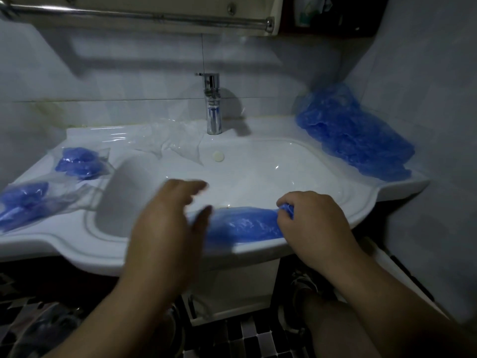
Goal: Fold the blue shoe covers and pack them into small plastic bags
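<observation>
A blue shoe cover point(242, 224) lies stretched along the front rim of the white washbasin point(387, 187). My right hand point(312, 223) pinches its right end. Motion-blurred, my left hand point(167, 215) hovers over the cover's left end with fingers spread and holds nothing. A heap of loose blue shoe covers point(353, 133) lies on the right of the basin top. Two small clear bags with blue covers inside lie on the left: one point(80, 162) farther back, one point(28, 202) nearer the front. Empty clear plastic bags point(173, 143) lie left of the tap.
A chrome tap point(213, 104) stands at the back centre of the basin, with the overflow cap point(218, 156) below it. A metal rail point(144, 15) runs overhead. Tiled walls close in at the back and right. Below the basin are a cabinet and chequered floor.
</observation>
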Available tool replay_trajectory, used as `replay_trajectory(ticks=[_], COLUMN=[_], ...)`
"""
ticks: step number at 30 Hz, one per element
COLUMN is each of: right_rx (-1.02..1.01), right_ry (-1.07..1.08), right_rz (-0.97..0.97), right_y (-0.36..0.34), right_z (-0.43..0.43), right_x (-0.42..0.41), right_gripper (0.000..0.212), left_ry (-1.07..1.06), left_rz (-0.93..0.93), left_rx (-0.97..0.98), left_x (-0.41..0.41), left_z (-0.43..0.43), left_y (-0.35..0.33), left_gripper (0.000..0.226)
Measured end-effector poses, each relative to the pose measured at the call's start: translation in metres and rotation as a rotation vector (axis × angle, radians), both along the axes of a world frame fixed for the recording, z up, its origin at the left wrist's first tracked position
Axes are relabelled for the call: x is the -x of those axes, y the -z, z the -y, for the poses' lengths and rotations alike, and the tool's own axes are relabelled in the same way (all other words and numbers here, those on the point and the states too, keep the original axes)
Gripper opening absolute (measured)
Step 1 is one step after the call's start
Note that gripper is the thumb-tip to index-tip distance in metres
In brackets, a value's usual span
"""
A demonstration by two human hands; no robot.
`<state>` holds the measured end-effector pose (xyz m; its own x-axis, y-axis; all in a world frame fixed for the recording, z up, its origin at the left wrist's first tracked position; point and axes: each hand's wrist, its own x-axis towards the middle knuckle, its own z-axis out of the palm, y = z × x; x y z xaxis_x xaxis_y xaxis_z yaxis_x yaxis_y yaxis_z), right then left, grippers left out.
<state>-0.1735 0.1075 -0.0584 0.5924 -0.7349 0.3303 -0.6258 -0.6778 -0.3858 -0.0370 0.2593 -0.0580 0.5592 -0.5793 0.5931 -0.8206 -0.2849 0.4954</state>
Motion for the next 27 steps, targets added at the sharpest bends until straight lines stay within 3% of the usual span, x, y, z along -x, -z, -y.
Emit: replay_trajectory(ticks=[1,4,7,11,14,16,18,20,23,27], right_rx=[0.003,0.004,-0.007,0.206,0.314,0.155,0.047,0.094,0.101,0.095], right_ry=[0.001,-0.012,-0.018,-0.043,-0.425,-0.602,-0.557,-0.476,-0.456,-0.467], right_rz=[-0.006,-0.034,-0.039,-0.046,-0.084,-0.193,-0.287,-0.356,-0.360,-0.337], right_y=[0.000,-0.002,-0.002,-0.004,-0.008,-0.003,0.003,0.004,0.004,0.006], right_z=[0.000,0.000,0.002,0.004,-0.013,-0.023,-0.017,-0.008,0.001,0.002], right_x=[0.000,0.000,0.002,0.008,0.006,0.004,0.008,0.015,0.022,0.022], right_gripper=[0.022,0.026,0.029,0.038,0.043,0.057,0.069,0.072,0.069,0.070], left_ry=[0.073,0.154,0.176,0.212,0.237,0.274,0.260,0.192,0.045,0.010], left_rz=[0.055,0.225,0.222,0.271,0.263,0.267,0.292,0.301,0.279,0.248], left_rx=[-0.067,-0.398,-0.585,-0.591,-0.485,-0.437,-0.456,-0.453,-0.465,-0.524], left_x=[0.012,0.028,0.033,0.037,0.033,0.029,0.027,0.022,0.019,0.017], left_z=[0.002,0.012,0.014,0.014,0.014,0.013,0.012,0.011,0.009,0.006], left_y=[0.006,0.026,0.025,0.020,0.026,0.031,0.033,0.034,0.034,0.030], left_gripper=[0.032,0.073,0.090,0.077,0.065,0.060,0.067,0.066,0.068,0.084])
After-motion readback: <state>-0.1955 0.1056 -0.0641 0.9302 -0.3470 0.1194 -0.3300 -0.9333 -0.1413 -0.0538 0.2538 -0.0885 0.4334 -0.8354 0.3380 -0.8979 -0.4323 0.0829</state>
